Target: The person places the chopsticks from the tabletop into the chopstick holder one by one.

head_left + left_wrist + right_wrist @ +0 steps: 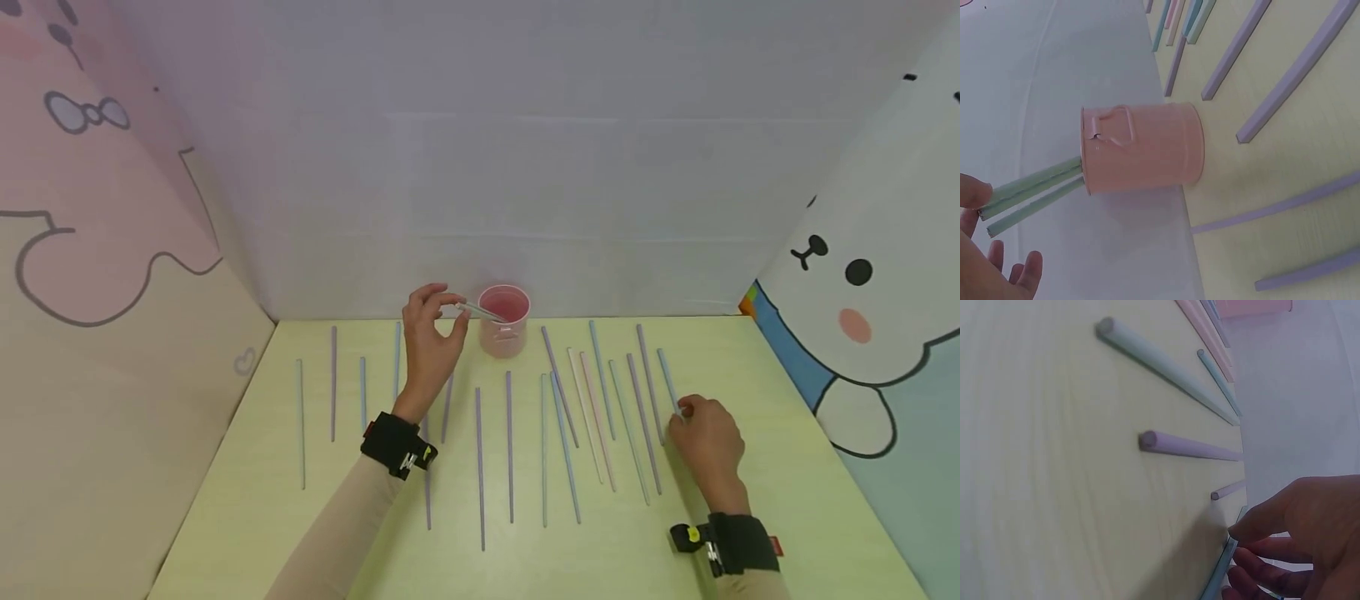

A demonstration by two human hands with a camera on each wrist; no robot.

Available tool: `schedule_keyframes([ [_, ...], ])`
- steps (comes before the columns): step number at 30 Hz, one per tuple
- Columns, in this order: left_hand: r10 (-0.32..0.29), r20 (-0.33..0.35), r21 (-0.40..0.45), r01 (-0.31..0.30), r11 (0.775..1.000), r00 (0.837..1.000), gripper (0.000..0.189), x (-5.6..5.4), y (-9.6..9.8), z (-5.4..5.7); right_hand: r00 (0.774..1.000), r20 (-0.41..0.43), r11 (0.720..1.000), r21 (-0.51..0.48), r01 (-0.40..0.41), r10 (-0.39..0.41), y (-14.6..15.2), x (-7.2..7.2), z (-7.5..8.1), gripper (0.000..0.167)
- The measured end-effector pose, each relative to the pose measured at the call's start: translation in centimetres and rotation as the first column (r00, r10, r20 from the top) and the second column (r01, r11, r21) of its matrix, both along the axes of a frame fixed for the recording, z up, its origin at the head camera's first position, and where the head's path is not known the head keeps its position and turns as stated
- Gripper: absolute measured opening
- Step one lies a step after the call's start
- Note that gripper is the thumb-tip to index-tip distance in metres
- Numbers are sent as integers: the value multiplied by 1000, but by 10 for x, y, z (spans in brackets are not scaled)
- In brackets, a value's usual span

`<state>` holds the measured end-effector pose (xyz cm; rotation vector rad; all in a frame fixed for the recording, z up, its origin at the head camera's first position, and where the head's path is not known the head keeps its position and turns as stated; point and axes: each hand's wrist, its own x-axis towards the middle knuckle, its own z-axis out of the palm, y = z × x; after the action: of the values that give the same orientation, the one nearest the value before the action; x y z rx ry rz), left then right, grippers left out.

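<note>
Above the back of the table, my left hand [433, 346] pinches pale green sticks [1035, 186] near their outer ends. Their other ends slant into the mouth of a pink metal cup [503, 337] with a small handle. In the left wrist view two stick lengths show, the lower one apart from the thumb. At the right side of the table, my right hand [708, 446] has its thumb and fingers on either side of a blue stick [1217, 575]. That stick [666, 375] lies on the table; its near part is hidden under the hand in the head view.
Several pastel sticks, such as a purple stick [480, 467] and a pink stick [597, 421], lie roughly lengthwise on the pale wooden table [225, 533]. A plain white wall [525, 183] stands behind the cup, with printed side panels [847, 275] left and right.
</note>
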<state>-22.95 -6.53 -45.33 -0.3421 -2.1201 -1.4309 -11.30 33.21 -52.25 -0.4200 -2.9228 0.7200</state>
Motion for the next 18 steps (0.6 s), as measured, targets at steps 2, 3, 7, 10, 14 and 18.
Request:
schedule_keyframes([
  [2, -14, 3, 12, 14, 1000, 1000, 15, 0, 0, 0, 1000, -12, 1000, 10, -3, 3, 1, -1, 0, 31],
  [3, -17, 8, 17, 16, 1000, 1000, 16, 1, 0, 0, 1000, -18, 1000, 16, -4, 4, 1, -1, -1, 31],
  [7, -21, 21, 41, 20, 999, 1000, 23, 3, -1, -1, 1000, -23, 1000, 25, -1, 2, 2, -2, -3, 30],
  [10, -18, 15, 76, 17, 997, 1000, 30, 7, -2, -3, 1000, -21, 1000, 24, 2, -1, 2, -3, -3, 29],
  [14, -28, 8, 156, 26, 987, 1000, 40, 16, -3, -9, 1000, -17, 999, 33, -3, 3, 2, -5, 0, 28],
  [18, -30, 53, 264, 14, 964, 998, 39, 28, -2, -18, 1000, 29, 999, 31, -10, 9, 4, -5, 6, 26],
])
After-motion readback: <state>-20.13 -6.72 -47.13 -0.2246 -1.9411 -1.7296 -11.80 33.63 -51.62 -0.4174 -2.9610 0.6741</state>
